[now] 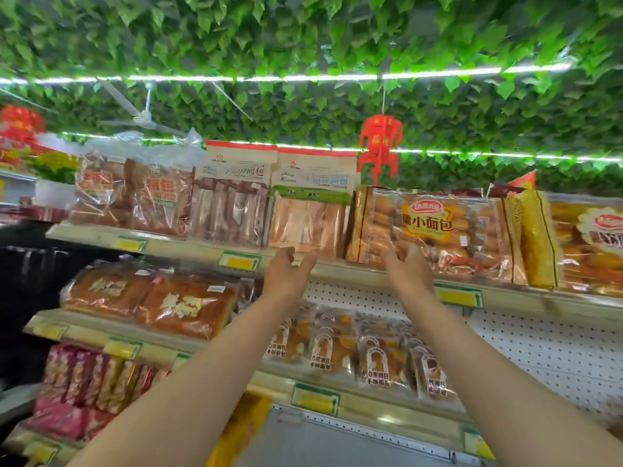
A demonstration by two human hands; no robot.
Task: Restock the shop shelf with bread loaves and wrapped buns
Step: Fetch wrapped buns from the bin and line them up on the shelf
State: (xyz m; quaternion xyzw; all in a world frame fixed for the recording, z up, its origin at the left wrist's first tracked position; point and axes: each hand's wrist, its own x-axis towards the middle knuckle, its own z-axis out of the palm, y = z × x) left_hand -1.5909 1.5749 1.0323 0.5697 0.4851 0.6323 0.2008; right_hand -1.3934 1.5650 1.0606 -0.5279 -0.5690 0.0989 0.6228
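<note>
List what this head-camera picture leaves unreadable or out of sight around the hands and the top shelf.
- Right hand: its fingertips blur into the small-bun bag; grip or mere touch cannot be told.
- Left hand: motion blur hides whether it touches the sliced-bread pack.
- Yellow price tags: smeared, no figures readable.
- Orange bread bag: cut off by the right edge.
- Lowest shelf: partly covered by both forearms.

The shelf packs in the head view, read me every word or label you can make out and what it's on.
"小面包": big bun bag, top shelf, at the right hand.
"手撕面包": small wrapped buns, middle shelf.
"面包": white toast bag, above the left hand.
Price tags, loaf labels, red lantern: too blurred.
</note>
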